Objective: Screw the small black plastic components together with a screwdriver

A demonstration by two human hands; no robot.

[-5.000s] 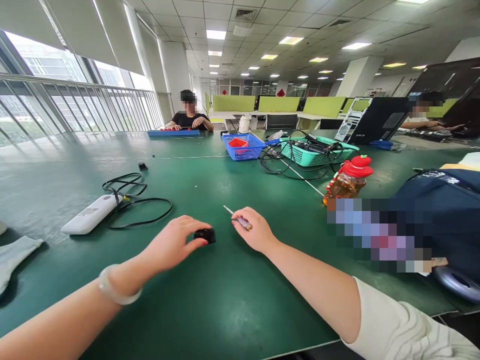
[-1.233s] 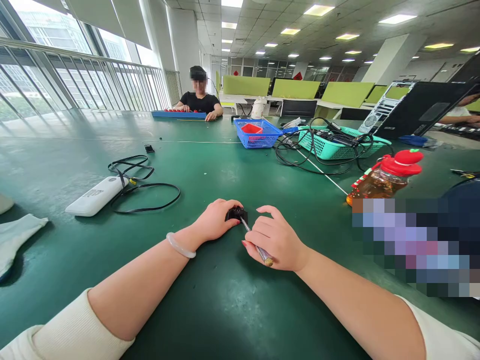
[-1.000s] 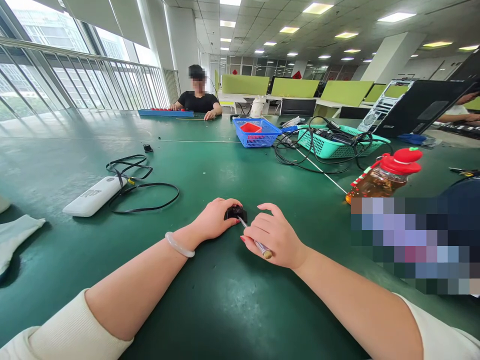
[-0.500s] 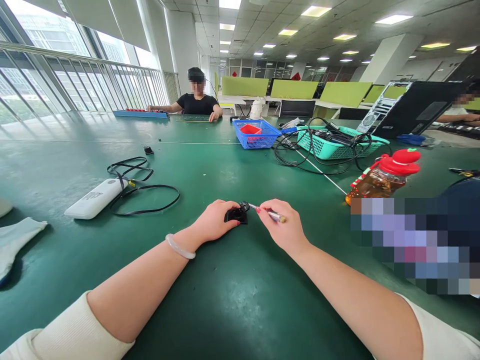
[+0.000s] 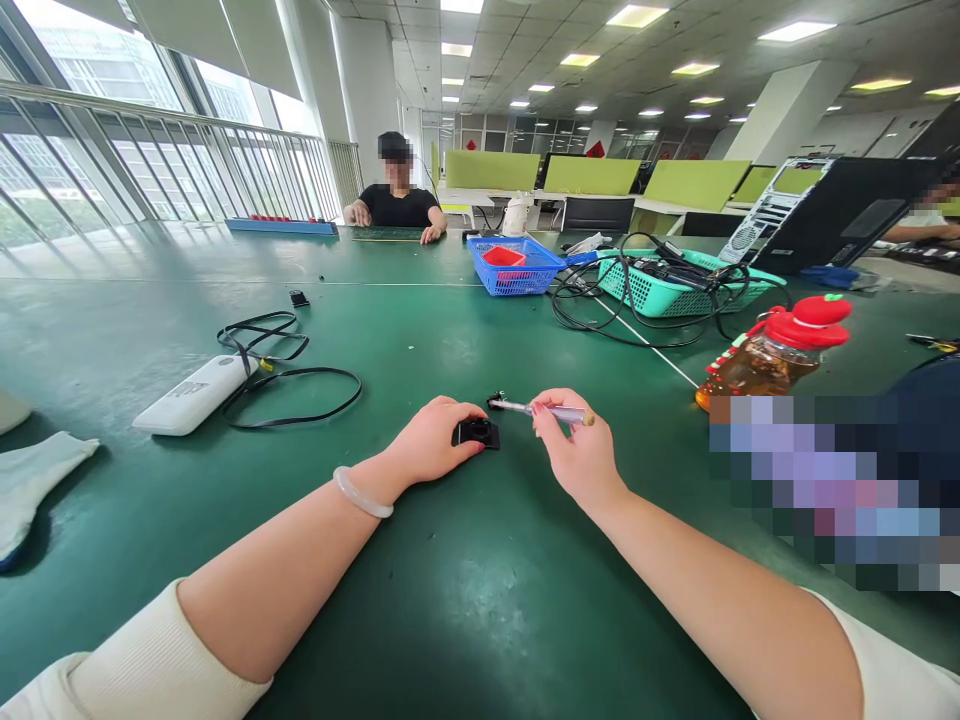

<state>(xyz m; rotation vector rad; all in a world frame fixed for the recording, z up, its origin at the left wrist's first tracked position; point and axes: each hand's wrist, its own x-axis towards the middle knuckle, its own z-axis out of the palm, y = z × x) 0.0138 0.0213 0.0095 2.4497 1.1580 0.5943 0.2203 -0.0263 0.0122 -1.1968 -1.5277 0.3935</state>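
Note:
My left hand (image 5: 431, 440) is closed around a small black part with a flat base (image 5: 487, 436), holding it down on the green table (image 5: 480, 600). My right hand (image 5: 581, 455) grips a slim screwdriver (image 5: 566, 413) by its clear, pinkish handle, the shaft pointing left. At the shaft's tip, just behind the black part, is a small dark piece (image 5: 495, 399). Whether the tip touches this piece or only overlaps it, I cannot tell.
A white power bank (image 5: 196, 396) with a looped black cord lies at left. Further back are a blue basket (image 5: 517, 280) and a teal basket (image 5: 652, 298) with cables. A red-lidded bottle (image 5: 772, 365) stands right; a person (image 5: 397, 205) sits across.
The screwdriver has moved slightly up and right with my right hand and lies more level. The small dark piece now shows apart from the black part. My left hand barely moved.

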